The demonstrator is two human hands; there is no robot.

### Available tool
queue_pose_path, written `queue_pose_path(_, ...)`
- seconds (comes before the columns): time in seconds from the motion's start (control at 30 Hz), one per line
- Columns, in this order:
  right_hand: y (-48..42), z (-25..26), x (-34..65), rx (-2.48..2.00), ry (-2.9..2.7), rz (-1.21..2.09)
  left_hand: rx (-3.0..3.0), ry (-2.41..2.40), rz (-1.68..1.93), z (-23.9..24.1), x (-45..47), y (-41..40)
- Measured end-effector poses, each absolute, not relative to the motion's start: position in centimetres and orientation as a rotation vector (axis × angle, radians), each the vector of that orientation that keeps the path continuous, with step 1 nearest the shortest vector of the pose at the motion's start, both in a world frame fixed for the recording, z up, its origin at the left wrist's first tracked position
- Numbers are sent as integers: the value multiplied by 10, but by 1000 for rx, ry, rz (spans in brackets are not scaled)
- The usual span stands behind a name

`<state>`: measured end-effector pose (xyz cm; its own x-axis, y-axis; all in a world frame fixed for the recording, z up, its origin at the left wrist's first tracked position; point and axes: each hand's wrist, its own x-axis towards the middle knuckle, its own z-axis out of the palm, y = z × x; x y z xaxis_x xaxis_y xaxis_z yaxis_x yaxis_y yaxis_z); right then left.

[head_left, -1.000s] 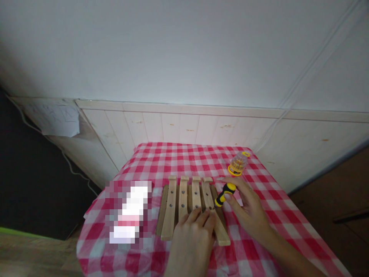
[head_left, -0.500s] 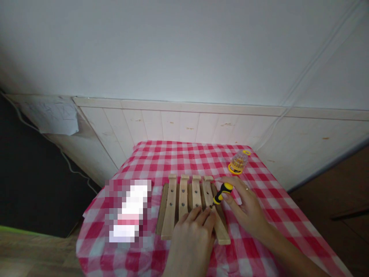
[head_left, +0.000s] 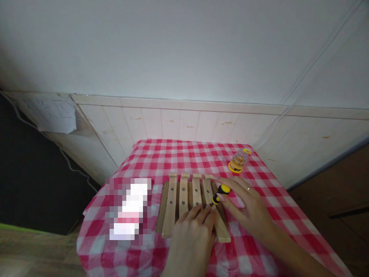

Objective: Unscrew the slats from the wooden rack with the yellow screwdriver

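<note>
Your R hand (head_left: 248, 207) has its fingers closed round the blk/yellow screwdriver (head_left: 224, 189), tip low at the rightmost slat (head_left: 221, 230) of 4. Your L hand (head_left: 193, 231) lies over the slats; can't tell if its fingers grip. Darker wood board (head_left: 163, 206) underneath, on checked surface (head_left: 253, 254); clear/yellow container (head_left: 239, 161) beyond, to R.

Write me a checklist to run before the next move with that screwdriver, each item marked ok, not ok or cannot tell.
1. Screwdriver held in right hand: ok.
2. Left hand resting on the wooden slats: ok.
3. Left fingers well away from the screwdriver's tip: not ok, they are close beside it.
4. Tip properly seated: cannot tell, too small to see.
5. Bit case apart from both hands: ok, it stands beyond the right hand.
</note>
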<state>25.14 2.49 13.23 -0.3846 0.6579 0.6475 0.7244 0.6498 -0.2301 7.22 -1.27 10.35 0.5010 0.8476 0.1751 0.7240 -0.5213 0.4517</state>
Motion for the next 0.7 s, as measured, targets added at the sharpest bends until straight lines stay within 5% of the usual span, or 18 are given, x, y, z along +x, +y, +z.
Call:
queue_pose_path(0.23, 23, 148, 251, -1140, -2257, -554, 2384, 1322, 475, 110, 72, -13)
queue_pose_path(0.7, 20, 164, 250, -1000, -2298, 121, 2382, 1300, 516, 112, 72, -13)
